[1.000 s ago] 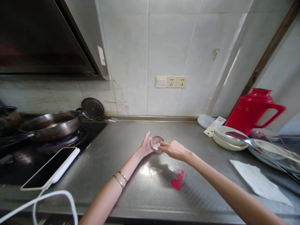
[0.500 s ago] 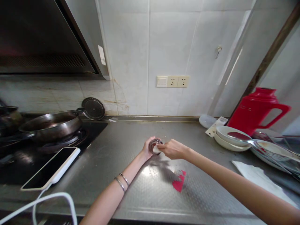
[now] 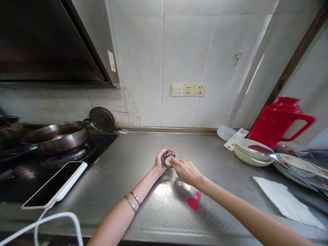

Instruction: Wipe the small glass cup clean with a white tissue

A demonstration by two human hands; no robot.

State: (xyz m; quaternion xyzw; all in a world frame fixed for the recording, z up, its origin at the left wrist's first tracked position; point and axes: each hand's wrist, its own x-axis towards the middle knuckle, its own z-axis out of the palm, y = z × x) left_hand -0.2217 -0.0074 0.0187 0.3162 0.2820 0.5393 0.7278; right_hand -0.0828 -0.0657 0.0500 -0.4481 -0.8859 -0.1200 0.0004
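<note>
In the middle of the steel counter, my left hand point(image 3: 160, 163) is wrapped round a small, shiny-rimmed cup point(image 3: 165, 155), its mouth tipped toward me and to the right. A white wad that looks like tissue point(image 3: 168, 161) shows at the cup's mouth. My right hand point(image 3: 186, 171) pinches this wad, fingertips against the cup's opening. The fingers partly hide both cup and wad. A torn red heart-shaped piece point(image 3: 194, 201) lies on the counter below my right hand.
At left, a phone point(image 3: 55, 184) with a white cable lies partly over the black stove, near a steel pan point(image 3: 61, 138). At right stand a red thermos jug point(image 3: 278, 121), stacked bowls point(image 3: 252, 157) and plates. A folded white napkin point(image 3: 287, 201) lies in front of them.
My right hand has shifted slightly left and down at the cup's mouth, its wrist lower. My left hand and the cup have moved slightly left.
</note>
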